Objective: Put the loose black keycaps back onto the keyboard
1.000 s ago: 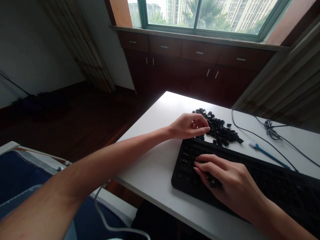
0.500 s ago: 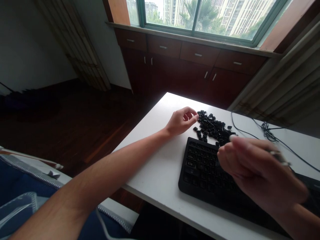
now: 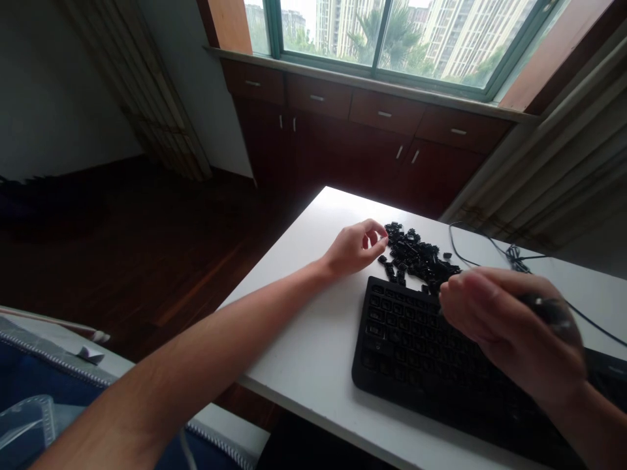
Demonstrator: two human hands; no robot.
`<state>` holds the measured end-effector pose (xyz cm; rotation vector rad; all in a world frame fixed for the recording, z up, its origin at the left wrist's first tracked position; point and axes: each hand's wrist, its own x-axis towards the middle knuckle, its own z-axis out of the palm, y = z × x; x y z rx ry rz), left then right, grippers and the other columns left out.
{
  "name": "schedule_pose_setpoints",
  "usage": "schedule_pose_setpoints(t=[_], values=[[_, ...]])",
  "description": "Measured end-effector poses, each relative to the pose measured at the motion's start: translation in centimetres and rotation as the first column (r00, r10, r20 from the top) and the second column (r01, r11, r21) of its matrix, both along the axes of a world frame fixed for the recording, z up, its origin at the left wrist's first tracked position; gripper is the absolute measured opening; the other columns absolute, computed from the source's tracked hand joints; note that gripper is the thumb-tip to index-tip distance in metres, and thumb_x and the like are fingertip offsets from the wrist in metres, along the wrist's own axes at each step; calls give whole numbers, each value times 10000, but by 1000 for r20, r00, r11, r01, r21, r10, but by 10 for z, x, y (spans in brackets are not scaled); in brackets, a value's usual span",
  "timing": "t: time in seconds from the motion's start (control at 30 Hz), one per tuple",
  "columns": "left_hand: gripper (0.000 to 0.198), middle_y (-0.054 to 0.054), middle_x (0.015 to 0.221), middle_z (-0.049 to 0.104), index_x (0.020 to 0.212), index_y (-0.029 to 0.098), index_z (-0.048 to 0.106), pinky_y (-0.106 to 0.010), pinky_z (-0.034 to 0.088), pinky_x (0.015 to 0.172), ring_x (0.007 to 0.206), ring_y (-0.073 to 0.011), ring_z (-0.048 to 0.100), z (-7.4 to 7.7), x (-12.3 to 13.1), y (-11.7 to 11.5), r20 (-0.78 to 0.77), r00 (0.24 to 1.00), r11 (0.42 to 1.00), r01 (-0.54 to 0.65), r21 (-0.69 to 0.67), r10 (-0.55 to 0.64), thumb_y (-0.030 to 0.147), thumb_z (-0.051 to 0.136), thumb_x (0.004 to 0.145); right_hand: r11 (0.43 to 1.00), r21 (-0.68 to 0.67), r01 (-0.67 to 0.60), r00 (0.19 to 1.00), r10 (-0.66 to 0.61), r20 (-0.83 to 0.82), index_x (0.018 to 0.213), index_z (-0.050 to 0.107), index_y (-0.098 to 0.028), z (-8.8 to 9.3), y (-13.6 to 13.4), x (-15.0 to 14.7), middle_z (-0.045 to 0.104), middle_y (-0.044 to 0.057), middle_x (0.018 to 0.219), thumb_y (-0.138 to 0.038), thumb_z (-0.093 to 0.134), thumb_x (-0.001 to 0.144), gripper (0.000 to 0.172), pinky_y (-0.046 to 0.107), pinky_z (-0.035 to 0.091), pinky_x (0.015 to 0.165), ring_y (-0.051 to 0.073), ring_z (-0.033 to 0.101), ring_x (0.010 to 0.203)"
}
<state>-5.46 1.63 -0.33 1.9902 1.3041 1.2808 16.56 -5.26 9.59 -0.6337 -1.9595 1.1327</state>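
A person's left hand (image 3: 356, 247) rests on the white tabletop (image 3: 308, 346) at 9 o'clock from a pile of black keycaps (image 3: 416, 256). The fingers are curled in toward the thumb and the tips touch the pile's edge; whether they pinch a cap cannot be told. The right hand (image 3: 509, 333) hangs raised over the black keyboard (image 3: 401, 339), blurred, with fingers bent around something dark that cannot be made out.

The keyboard lies at 6 o'clock from the pile, just beside it. A thin black cable (image 3: 463, 261) loops at the pile's 3 o'clock. The raised right hand hides the keyboard's middle and the pile's near right corner. Dark wooden cabinets (image 3: 372, 130) run under the window (image 3: 392, 32) at 12 o'clock.

A second ago the right hand lay flat on the keyboard's left end, and the left hand hovered over the pile's near side.
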Motion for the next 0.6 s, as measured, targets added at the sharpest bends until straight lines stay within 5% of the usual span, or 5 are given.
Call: schedule_pose_setpoints(t=[0.13,0.3,0.6], values=[[188,-69,949,697,1056,171,689,-353,519,817,930,-213,599,0,-6,-3,-350,937,982,65,176,1,298,580,970,877,434,-209,905,5,425,946,670,-211,-34,7,27,606,-16,726,-158,635,932,65,228,406,521,81,526,567],[224,-90,1071,702,1077,186,724,-376,532,895,1014,-230,602,-1,-7,-5,-415,908,983,118,140,-50,314,558,995,770,572,-283,868,-48,494,1225,653,-218,-71,2,42,674,38,946,-142,631,914,321,239,468,586,97,578,646],[283,-80,1180,710,1207,221,714,-412,525,955,1091,-243,599,0,-5,-6,-483,872,991,119,55,-78,358,576,1002,750,613,-250,888,-75,453,1203,649,-192,-75,-3,42,667,24,872,-140,583,909,306,274,416,563,127,580,659]])
